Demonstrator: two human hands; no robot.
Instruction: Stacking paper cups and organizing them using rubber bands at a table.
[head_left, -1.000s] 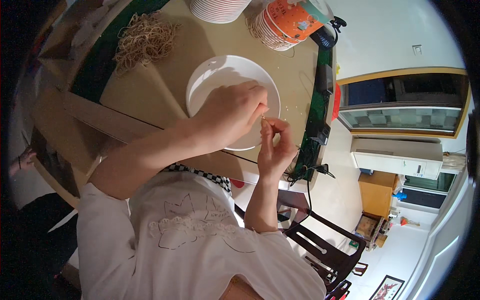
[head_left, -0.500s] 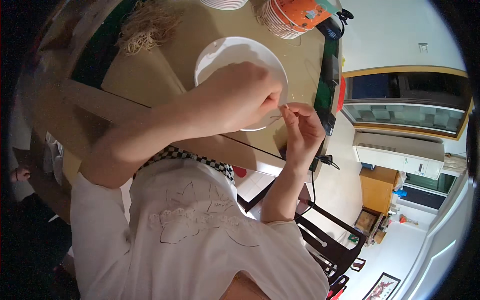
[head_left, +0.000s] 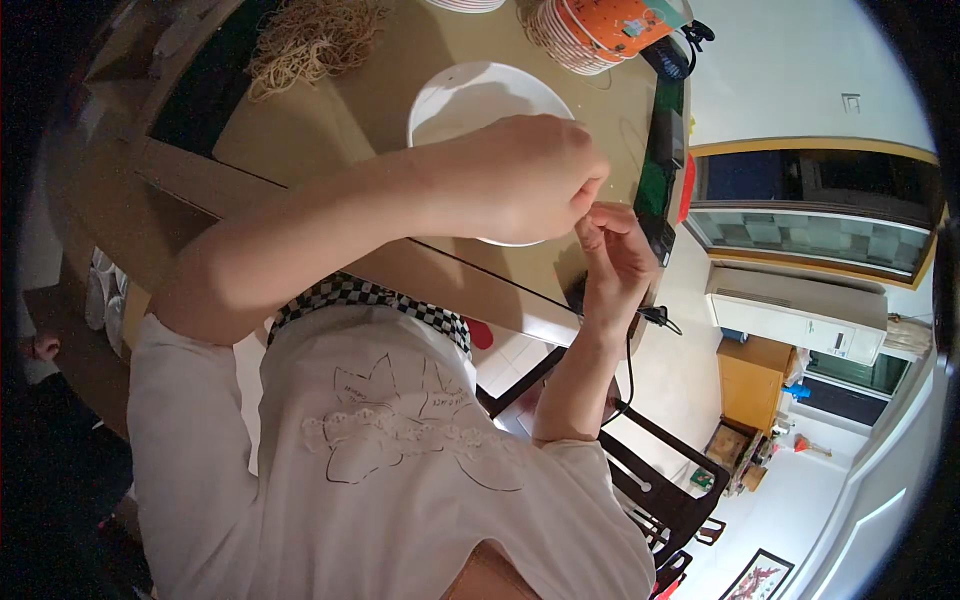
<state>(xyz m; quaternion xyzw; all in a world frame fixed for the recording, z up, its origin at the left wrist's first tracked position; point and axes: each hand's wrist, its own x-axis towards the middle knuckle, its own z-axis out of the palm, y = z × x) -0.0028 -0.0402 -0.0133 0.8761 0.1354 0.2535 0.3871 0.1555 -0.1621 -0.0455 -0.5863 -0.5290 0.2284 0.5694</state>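
Observation:
My left hand reaches across above a white bowl, its fingers curled into a fist with the tips bent down. Its fingertips meet those of my right hand, whose thumb and forefinger are pinched together. Whatever lies between the fingers is hidden or too small to make out. The left hand and wrist cover much of the bowl. Beyond it on the left lies a tangled pile of thin beige strands.
A stack of orange paper tubs stands at the far right of the brown table. Black adapters and a cable line the right edge. A dark wooden chair stands at the right. Another person's hand shows far left.
Both hands have shifted slightly right, the left one more. A thin strand that showed by the fingertips is no longer visible. The whole view has also moved a little.

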